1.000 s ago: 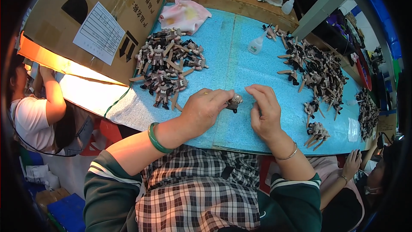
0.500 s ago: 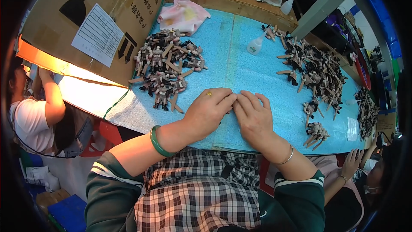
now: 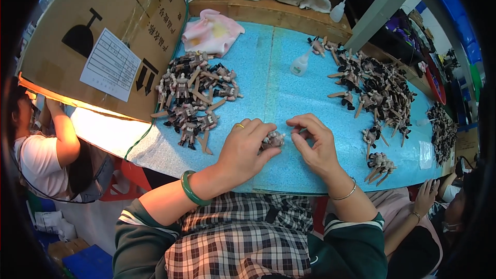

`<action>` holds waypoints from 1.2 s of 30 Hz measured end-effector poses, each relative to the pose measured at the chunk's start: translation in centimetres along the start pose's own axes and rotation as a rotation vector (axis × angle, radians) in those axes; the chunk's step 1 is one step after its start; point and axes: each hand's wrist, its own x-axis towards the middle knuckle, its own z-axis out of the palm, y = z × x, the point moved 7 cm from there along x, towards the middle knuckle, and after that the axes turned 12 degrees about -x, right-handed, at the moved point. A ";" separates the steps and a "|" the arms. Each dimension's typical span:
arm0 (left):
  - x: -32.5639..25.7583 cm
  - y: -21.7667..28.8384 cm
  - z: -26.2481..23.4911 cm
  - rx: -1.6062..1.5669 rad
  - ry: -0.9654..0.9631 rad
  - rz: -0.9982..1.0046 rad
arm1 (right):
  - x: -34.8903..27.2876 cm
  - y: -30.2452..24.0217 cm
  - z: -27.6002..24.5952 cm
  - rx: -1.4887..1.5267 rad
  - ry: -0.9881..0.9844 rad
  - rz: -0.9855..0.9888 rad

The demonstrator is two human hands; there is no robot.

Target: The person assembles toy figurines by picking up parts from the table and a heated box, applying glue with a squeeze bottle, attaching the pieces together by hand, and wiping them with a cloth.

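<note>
Between the thumb and fingers of my left hand (image 3: pixel 244 147) is a small beige-and-grey toy figure (image 3: pixel 272 140), partly covered by the fingers. My right hand (image 3: pixel 316 143) is just to the right of it, fingers curled and the thumb apart from them, not touching the figure; nothing shows in it. Both hands are over the near middle of the blue tabletop (image 3: pixel 258 80). Left of them lies a heap of similar toy figures (image 3: pixel 182 87) with flat tan pieces sticking out. A larger heap of dark and tan figures (image 3: pixel 385 90) spreads on the right.
A white squeeze bottle (image 3: pixel 299 65) stands beyond my hands. A pink cloth (image 3: pixel 212 32) lies at the back left beside a large cardboard box (image 3: pixel 121 8). A grey post (image 3: pixel 385 10) rises at the back right. People sit on both sides, one hand (image 3: pixel 426 196) near the right table edge.
My hands were pressed together and have moved apart. The toy figure now shows in my left hand. My right hand has drawn off to the right, its thumb and fingers parted.
</note>
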 end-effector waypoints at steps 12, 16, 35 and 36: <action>0.4 0.4 0.9 0.070 0.061 0.081 | -0.9 -1.0 -0.1 -0.181 0.131 -0.198; 0.2 1.0 1.1 0.230 0.030 0.133 | -1.0 -2.4 0.3 -0.396 0.137 -0.319; 0.5 1.6 1.5 0.443 -0.076 0.369 | -2.8 -4.6 3.1 -1.115 0.220 -0.264; 0.6 1.3 1.8 0.456 -0.095 0.356 | -2.9 -4.3 3.3 -1.072 0.191 -0.240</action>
